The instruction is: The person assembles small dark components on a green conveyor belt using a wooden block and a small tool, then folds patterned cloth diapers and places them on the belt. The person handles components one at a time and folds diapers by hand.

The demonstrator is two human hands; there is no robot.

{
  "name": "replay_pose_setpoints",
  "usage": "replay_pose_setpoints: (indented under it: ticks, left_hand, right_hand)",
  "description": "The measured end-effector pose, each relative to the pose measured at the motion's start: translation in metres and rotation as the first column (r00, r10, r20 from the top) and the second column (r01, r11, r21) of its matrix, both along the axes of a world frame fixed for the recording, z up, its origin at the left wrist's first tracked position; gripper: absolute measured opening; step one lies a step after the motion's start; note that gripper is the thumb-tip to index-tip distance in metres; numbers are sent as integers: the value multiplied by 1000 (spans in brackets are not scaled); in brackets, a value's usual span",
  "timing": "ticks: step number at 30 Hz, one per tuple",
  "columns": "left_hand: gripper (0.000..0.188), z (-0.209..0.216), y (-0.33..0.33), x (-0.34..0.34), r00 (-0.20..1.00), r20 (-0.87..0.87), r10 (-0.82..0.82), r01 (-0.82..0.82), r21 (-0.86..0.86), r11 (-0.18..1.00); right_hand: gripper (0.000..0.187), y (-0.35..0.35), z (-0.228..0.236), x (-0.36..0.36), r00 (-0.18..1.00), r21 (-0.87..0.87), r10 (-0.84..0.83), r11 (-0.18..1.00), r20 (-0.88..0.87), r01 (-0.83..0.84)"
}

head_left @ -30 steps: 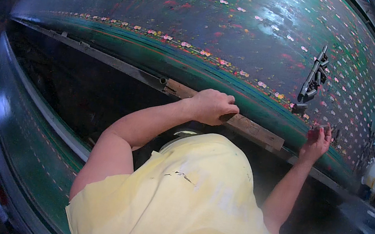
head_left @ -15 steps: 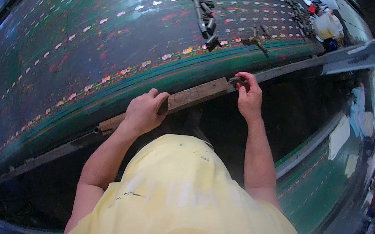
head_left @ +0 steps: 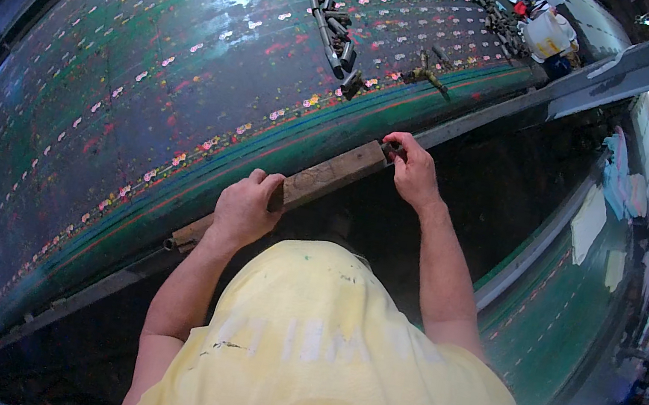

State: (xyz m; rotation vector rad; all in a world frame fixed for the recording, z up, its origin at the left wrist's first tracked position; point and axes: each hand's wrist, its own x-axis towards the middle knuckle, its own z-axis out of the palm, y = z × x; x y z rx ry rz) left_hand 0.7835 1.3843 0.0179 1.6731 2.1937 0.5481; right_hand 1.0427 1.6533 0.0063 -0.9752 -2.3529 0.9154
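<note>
The wooden bar (head_left: 331, 176) at frame centre sloped up rightward, the left hand (head_left: 246, 208) curled around a dark piece (head_left: 278, 197) at mid-length, the right hand (head_left: 414, 171) pinching a small fitting (head_left: 391, 152) beside its upper end.

The right hand (head_left: 416, 174) was over the near edge of the green table (head_left: 283, 143); now it has come left to the right end of the wooden bar (head_left: 334, 172). The view has turned right, showing a light blue cloth (head_left: 619, 181).
</note>
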Motion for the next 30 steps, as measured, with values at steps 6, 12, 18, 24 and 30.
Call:
replay_pose_setpoints:
  ticks: [6,12,18,24,30]
  left_hand:
    - [60,1,0,1,1000,3,16,-16,-32,999]
    - [63,4,1,2,999,24,33,-32,-32,999]
    - [62,4,2,5,999,-2,55,-55,-48,997]
    - [62,8,5,8,998,-9,69,-69,-44,997]
    - [64,6,3,9,997,5,80,-80,-34,996]
  right_hand:
    - [40,6,-2,3,997,50,58,997,-47,-55]
    - [42,7,-11,8,985,46,79,996,-153,-73]
    - [40,12,-8,10,970,222,211,958,-124,-180]
    - [40,16,-13,11,983,-4,106,994,-152,-108]
    - [36,27,-3,6,971,24,214,977,-101,-213]
